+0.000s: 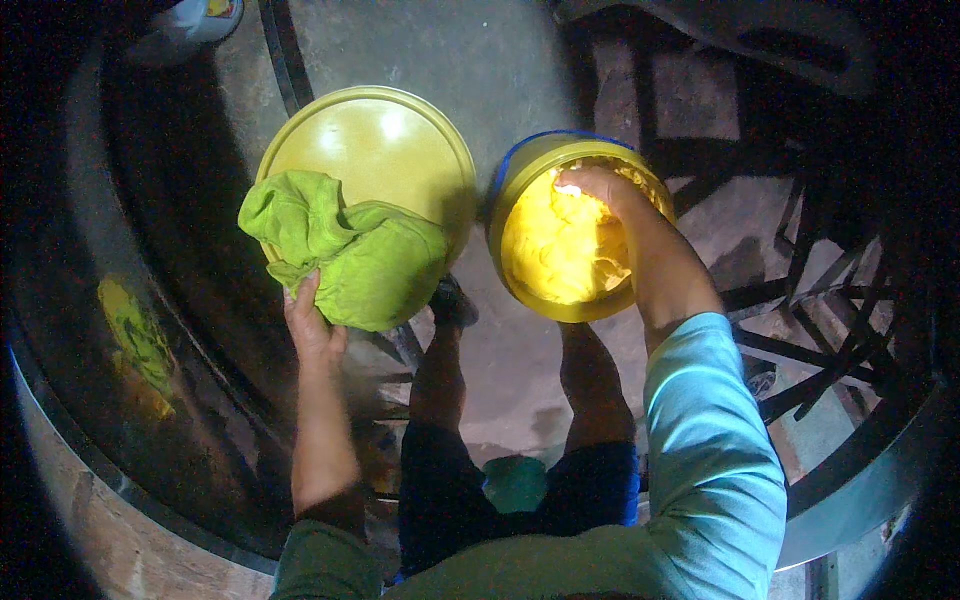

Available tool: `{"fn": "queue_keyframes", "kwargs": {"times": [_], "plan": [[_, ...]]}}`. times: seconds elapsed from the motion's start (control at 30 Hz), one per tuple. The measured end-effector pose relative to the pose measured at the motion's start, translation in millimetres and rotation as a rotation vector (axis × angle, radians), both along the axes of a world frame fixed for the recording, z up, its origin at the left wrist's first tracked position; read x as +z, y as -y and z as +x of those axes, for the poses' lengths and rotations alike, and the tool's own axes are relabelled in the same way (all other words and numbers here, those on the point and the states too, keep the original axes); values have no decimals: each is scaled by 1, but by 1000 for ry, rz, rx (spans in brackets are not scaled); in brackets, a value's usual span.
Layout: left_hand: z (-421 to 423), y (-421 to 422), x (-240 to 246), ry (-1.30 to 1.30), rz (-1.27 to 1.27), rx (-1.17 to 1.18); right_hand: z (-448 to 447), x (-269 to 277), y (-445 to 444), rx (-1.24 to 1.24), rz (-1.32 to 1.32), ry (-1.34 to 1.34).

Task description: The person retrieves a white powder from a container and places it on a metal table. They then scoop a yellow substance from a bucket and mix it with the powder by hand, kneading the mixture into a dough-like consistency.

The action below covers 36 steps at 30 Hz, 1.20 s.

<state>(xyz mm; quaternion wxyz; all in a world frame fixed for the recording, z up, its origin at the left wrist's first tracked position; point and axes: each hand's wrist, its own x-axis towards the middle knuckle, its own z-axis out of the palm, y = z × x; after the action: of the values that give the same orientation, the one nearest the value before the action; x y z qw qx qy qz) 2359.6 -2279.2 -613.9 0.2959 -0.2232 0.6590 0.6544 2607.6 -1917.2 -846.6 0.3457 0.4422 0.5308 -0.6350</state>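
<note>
A crumpled lime-green cloth (pixel 382 262) lies over the lower part of a round yellow lid or tray (pixel 367 142). At the cloth's lower left edge, my left hand (pixel 315 322) grips it with the thumb on top; whether the fingers also hold the lid beneath is hidden. To the right stands a yellow bucket (pixel 570 309) with a blue handle (pixel 517 150). My right hand (pixel 600 187) reaches over its rim into a soft, lumpy yellow mass (pixel 551 247), brightly lit on its left side. The fingertips are partly hidden there, beside a small whitish spot.
Dark crossed bars of a frame (pixel 817 330) stand on the right. A dark piece of furniture with a curved edge (pixel 795 45) is at top right, and a whitish container (pixel 199 22) at top left. A glossy dark surface (pixel 150 225) runs along the left. Below lies grey floor (pixel 510 382).
</note>
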Motion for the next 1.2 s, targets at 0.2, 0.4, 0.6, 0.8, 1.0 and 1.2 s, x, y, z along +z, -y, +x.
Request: {"fn": "queue_keyframes", "kwargs": {"times": [0.2,0.4,0.6,0.8,1.0,1.2], "plan": [[4,1,4,-11,43,5,-22,63,6,-330,-314,91],[-1,-6,15,67,4,-41,35,53,12,-588,-265,3],[-1,9,12,253,-127,-338,108,119,31,-1197,-400,-329],[68,-56,-60,156,96,-694,148,176,57,-1411,-476,-737],[155,-145,-88,-486,-363,-1041,91,245,76,-1408,-768,-820],[160,-128,-94,-334,-403,-942,55,282,89,-1406,-907,-764]]}}
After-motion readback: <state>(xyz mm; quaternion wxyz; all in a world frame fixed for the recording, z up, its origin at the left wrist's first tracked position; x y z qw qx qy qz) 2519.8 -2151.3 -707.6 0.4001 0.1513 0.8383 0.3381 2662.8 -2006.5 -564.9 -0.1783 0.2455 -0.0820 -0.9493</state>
